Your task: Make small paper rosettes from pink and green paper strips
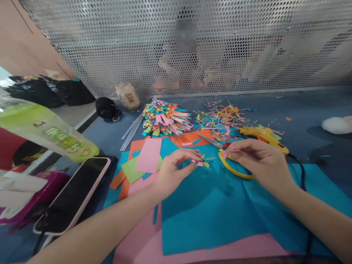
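My left hand pinches a small cluster of pink and green paper strips above the blue paper sheet. To its right, my right hand is closed on a small pink paper strip. Yellow-handled scissors lie under and beside the right hand, blades toward the upper left. Just behind that hand rests a yellow glue gun with a black cord. Cut paper pieces, among them a pink rectangle, lie left of my left hand.
Behind the sheets stand a fringed cone of coloured paper strips and a heap of paper scraps. Clear glue sticks lie left of the cone. A phone and a green bottle are at left. A perforated metal panel rises behind.
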A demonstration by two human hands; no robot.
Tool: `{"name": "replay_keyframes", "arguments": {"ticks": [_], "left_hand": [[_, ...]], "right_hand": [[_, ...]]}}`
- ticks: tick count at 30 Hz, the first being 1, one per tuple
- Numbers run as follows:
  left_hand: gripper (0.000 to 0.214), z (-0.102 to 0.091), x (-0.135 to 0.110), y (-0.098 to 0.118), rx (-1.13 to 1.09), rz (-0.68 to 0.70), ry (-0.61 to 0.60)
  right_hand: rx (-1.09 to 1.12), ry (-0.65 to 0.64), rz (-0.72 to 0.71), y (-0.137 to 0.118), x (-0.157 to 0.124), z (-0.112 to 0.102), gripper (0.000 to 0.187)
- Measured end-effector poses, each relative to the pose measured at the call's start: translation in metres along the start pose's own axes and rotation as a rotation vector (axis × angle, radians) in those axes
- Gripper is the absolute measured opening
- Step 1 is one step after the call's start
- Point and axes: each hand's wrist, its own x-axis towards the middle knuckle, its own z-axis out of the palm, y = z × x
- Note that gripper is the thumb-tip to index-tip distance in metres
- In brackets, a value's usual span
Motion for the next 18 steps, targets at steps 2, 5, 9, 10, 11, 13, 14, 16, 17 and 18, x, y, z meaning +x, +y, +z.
{"name": "replay_keyframes", "arguments": {"ticks": [2,5,9,10,11,13,14,16,17,18], "left_hand": [[0.006,-0.0014,0.0007,0.0005,0.031,0.073,0.011],[0.01,-0.0017,0.0017,0.0019,0.074,0.144,0.004],[0.009,0.0014,0.0008,0.0043,0.11,0.217,-0.099],[0.008,0.0023,0.0002,0.0048,0.122,0.217,-0.116],[0.008,0.0032,-0.0005,0.0052,0.134,0.206,-0.12],[0.006,0.0045,-0.0018,0.0059,0.152,0.161,-0.099],[0.006,0.0049,-0.0023,0.006,0.152,0.134,-0.082],[0.007,0.0052,-0.0031,0.006,0.14,0.087,-0.056],[0.009,0.0052,-0.0033,0.0058,0.131,0.067,-0.052],[0.01,0.0051,-0.0036,0.0055,0.123,0.047,-0.051]], "right_hand": [[-0.04,0.007,-0.074,-0.0031,-0.0034,0.0002,0.005],[-0.121,-0.034,-0.227,-0.0041,-0.0069,-0.0003,0.006],[-0.19,-0.117,-0.396,-0.0022,-0.0071,0.0008,0.016],[-0.199,-0.136,-0.414,-0.0021,-0.0066,0.0016,0.017],[-0.208,-0.151,-0.428,-0.0021,-0.006,0.0025,0.017],[-0.229,-0.161,-0.422,-0.0025,-0.0054,0.0039,0.015],[-0.239,-0.153,-0.406,-0.0028,-0.0053,0.0043,0.014],[-0.242,-0.124,-0.364,-0.0031,-0.0059,0.0043,0.01],[-0.238,-0.11,-0.34,-0.003,-0.0063,0.0041,0.008],[-0.234,-0.095,-0.315,-0.0029,-0.0067,0.0038,0.007]]}}
